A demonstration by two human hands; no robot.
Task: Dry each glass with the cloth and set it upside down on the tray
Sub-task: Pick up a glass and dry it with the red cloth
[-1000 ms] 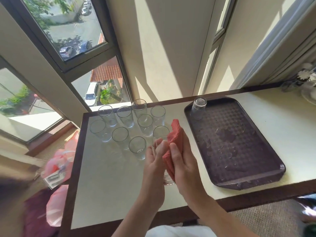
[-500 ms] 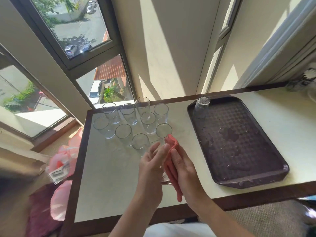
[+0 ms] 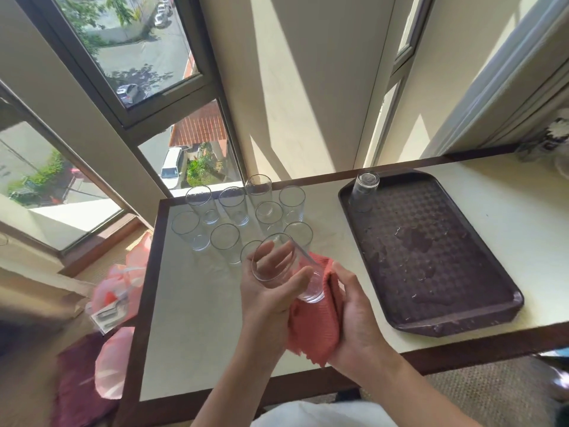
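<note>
My left hand (image 3: 271, 288) grips a clear glass (image 3: 286, 269), tilted with its mouth toward me, above the table's middle. My right hand (image 3: 354, 309) holds a red cloth (image 3: 317, 328) against the glass's base and side. Several more clear glasses (image 3: 234, 208) stand upright in a cluster at the table's far left. A dark brown tray (image 3: 431, 251) lies on the right with water drops on it. One glass (image 3: 365, 191) stands upside down in the tray's far left corner.
The cream table (image 3: 197, 318) has a dark wooden rim and stands against windows. Pink plastic bags (image 3: 120, 291) lie on the floor to the left. A blurred decoration (image 3: 551, 140) stands at the far right edge.
The glass has come out from between my hands and tilted its mouth toward me. The cloth has moved from the glass's top down around its base, in my right hand.
</note>
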